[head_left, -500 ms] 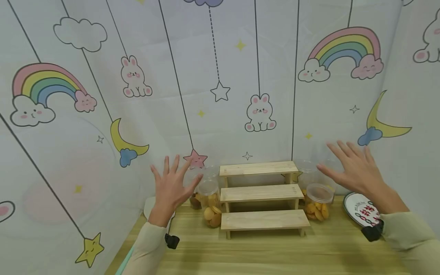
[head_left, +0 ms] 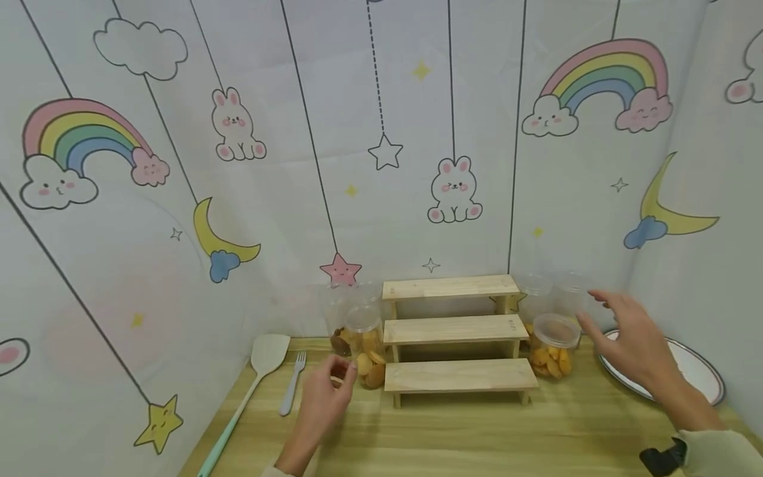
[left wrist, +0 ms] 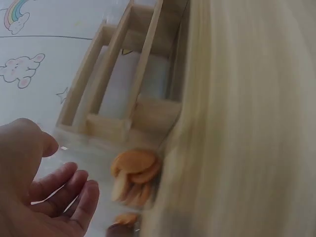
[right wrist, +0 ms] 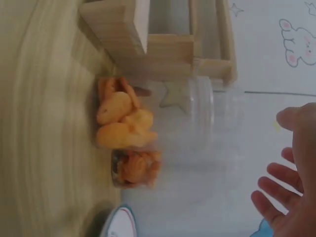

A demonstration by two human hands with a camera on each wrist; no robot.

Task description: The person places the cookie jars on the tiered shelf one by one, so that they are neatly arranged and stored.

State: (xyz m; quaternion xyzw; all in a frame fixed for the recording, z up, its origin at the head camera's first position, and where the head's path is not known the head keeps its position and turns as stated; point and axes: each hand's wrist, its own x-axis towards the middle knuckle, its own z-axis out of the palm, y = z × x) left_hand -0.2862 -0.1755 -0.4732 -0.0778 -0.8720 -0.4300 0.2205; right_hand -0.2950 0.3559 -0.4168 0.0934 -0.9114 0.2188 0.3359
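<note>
My left hand point(head_left: 322, 401) hovers in front of a clear jar of round biscuits point(head_left: 373, 371), at the left of a three-step wooden rack point(head_left: 456, 377). Its fingers bend loosely and hold nothing; the left wrist view shows the palm with a gap between thumb and fingers. On the other side, my right hand point(head_left: 638, 344) hangs beside a lidded clear jar of orange snacks point(head_left: 551, 358). Its fingers are spread apart from the jar, and the right wrist view shows nothing in the hand point(right wrist: 296, 177). More clear jars point(head_left: 534, 291) stand behind on both sides.
A spatula point(head_left: 268, 354) with a green handle and a grey fork point(head_left: 293, 384) lie on the wooden table point(head_left: 453, 437) at left. At far right is a white plate point(head_left: 694, 364) with a dark rim. A patterned curtain point(head_left: 381, 218) hangs behind the rack.
Both hands have come down from a raised, spread pose. The left hand moved right and lower, its fingers now bending near the jar; the right hand dropped closer to the plate.
</note>
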